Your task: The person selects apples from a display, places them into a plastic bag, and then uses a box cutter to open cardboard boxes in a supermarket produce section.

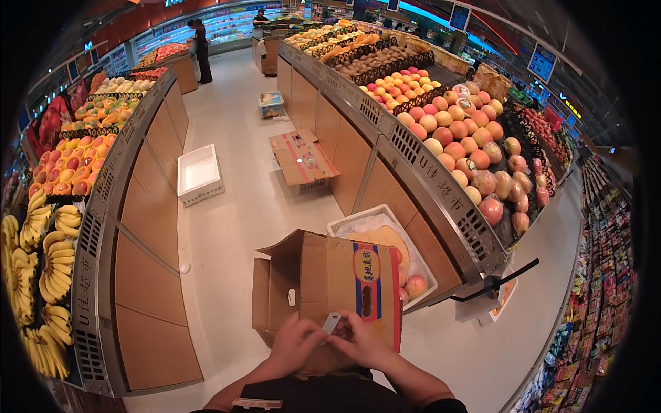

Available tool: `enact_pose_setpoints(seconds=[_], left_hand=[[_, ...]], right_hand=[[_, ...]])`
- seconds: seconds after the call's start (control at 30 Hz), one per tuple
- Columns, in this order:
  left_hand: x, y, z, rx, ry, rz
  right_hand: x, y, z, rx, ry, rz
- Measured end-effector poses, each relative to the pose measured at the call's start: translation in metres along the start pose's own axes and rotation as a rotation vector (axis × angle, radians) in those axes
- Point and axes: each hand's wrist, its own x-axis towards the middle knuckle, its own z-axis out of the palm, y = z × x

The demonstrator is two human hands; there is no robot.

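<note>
Both my hands meet low in the middle of the view, above an open cardboard box (325, 279) printed in red, blue and yellow. Between them is a small, flat, light grey object (332, 322) with a hole near its upper end; its exact kind is unclear. My left hand (299, 339) pinches its lower part with thumb and fingers. My right hand (360, 338) has curled fingers beside it, touching or nearly touching it. Right behind the cardboard box, a white foam box (433, 281) holds apples and other wrapped contents, partly hidden.
Fruit stands flank the aisle: bananas (56, 266) and mangoes on the left, apples (457, 129) on the right. On the floor are a white foam box (200, 173), flattened cardboard (302, 157) over a crate, and a plastic tub (271, 105). A person (200, 51) stands far back.
</note>
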Motion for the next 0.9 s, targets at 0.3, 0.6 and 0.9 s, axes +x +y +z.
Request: enact_pose_setpoints(seconds=[0.3, 0.6, 0.9], left_hand=[[0.090, 0.027, -0.005, 0.111, -0.295, 0.046], [0.127, 0.058, 0.020, 0.328, -0.322, 0.226], [0.138, 0.071, 0.036, 0.332, -0.290, 0.284]], right_hand=[[0.054, -0.063, -0.134, -0.565, -0.398, 0.017], [0.141, -0.125, -0.169, -1.184, -0.896, -0.049], [0.141, -0.144, -0.156, -1.561, -0.820, -0.308]])
